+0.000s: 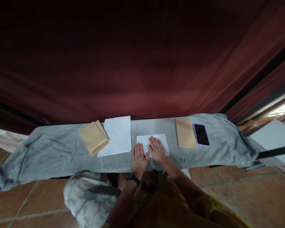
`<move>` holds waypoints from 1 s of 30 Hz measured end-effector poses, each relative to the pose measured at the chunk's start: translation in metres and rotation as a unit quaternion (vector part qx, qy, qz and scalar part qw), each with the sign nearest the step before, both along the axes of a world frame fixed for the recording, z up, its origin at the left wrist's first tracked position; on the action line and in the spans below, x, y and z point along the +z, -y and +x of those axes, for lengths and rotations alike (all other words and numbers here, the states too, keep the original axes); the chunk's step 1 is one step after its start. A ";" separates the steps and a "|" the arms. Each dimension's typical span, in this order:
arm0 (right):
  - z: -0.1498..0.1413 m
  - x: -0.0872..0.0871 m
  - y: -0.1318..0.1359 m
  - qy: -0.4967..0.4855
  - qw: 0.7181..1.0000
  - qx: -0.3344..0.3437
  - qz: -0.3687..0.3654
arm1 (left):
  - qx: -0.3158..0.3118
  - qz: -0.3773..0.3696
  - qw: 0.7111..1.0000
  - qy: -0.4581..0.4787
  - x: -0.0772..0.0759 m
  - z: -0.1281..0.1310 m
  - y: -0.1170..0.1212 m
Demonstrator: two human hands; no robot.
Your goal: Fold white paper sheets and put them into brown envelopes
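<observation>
A small white sheet of paper (143,138), which looks folded, lies on the grey cloth in front of me. My left hand (139,160) rests at its lower left corner, fingers stretched out and pointing away from me. Flat on the middle of the paper is my right hand (157,149), its fingers extended. The two thumbs are close to each other. Neither hand grips anything. Larger white sheets (118,134) lie to the left, partly under a stack of brown envelopes (93,136). Another brown envelope (186,133) is on the right.
A phone (201,134) with a dark screen lies beside the right-hand envelope. Grey cloth (52,145) covers the long narrow surface. A dark red fabric wall (142,72) rises directly behind it. Tiled floor (258,196) shows below, and a white board (274,139) stands far right.
</observation>
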State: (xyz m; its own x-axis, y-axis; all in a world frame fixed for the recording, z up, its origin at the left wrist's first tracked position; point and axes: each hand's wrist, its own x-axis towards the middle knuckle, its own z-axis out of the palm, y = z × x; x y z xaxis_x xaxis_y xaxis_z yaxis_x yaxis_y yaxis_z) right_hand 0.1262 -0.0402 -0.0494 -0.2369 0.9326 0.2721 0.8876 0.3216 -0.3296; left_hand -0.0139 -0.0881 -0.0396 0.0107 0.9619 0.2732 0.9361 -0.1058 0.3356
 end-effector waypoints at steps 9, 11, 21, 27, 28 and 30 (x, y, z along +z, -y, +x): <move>0.044 -0.002 -0.007 0.030 0.996 -0.082 -0.001 | 0.001 0.003 1.000 0.017 -0.002 0.000 0.000; 0.049 -0.003 -0.004 0.030 0.995 -0.093 -0.001 | -0.003 0.001 1.000 0.016 0.000 -0.001 0.000; 0.052 -0.007 -0.001 0.034 0.995 -0.097 0.019 | -0.075 -0.020 0.997 -0.011 -0.001 0.030 -0.021; 0.053 -0.007 0.000 0.059 0.993 -0.094 0.033 | -0.113 -0.040 0.990 -0.068 -0.002 0.048 -0.051; 0.053 -0.007 0.000 0.064 0.993 -0.095 0.033 | -0.112 -0.038 0.990 -0.077 -0.002 0.045 -0.055; 0.052 -0.006 0.000 0.069 0.992 -0.097 0.034 | -0.105 -0.036 0.990 -0.092 -0.002 0.037 -0.060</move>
State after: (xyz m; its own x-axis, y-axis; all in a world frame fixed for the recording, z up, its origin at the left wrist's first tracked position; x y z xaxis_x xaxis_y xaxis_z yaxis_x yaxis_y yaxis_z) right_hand 0.1787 -0.0402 -0.0553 -0.0942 0.9452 0.3127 0.9701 0.1578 -0.1845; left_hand 0.0231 -0.0286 -0.0421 0.2565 0.9497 0.1797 0.9416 -0.2875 0.1752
